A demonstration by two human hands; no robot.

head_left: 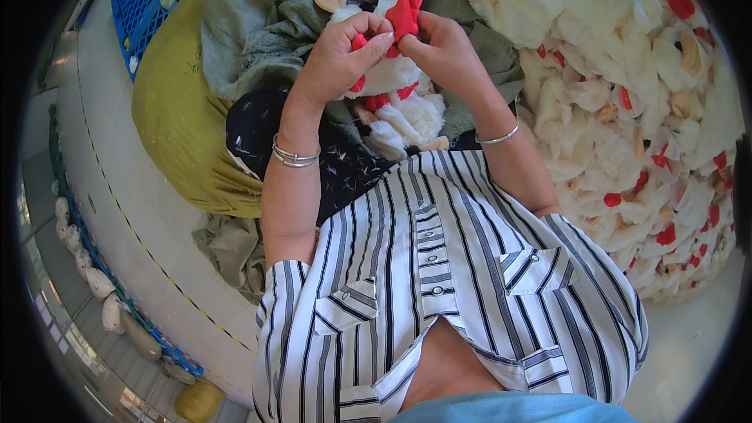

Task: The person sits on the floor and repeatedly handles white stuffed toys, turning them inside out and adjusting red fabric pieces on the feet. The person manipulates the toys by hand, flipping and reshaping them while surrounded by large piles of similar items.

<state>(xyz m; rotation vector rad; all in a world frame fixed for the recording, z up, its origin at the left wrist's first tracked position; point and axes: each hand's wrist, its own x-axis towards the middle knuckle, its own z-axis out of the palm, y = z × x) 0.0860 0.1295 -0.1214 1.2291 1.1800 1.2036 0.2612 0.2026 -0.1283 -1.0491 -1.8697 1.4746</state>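
A white furry plush toy piece (395,77) with red patches and a tan ear lies over my lap, between both hands. My right hand (450,51) pinches a red fabric part (404,12) that stands up at its top. My left hand (341,56) is closed, thumb against bent fingers, at the red edge just left of it; my fingers partly hide what they grip. White furry folds (407,121) hang below my wrists. Grey-green cloth (266,23) spreads underneath and behind.
A large heap of white furry pieces (611,133) with red and tan parts rises at my right. On the left are an olive-yellow sack (176,110), a blue plastic crate (133,8) and a pale floor (157,243) with a striped line. Several sacks lie along the far-left edge.
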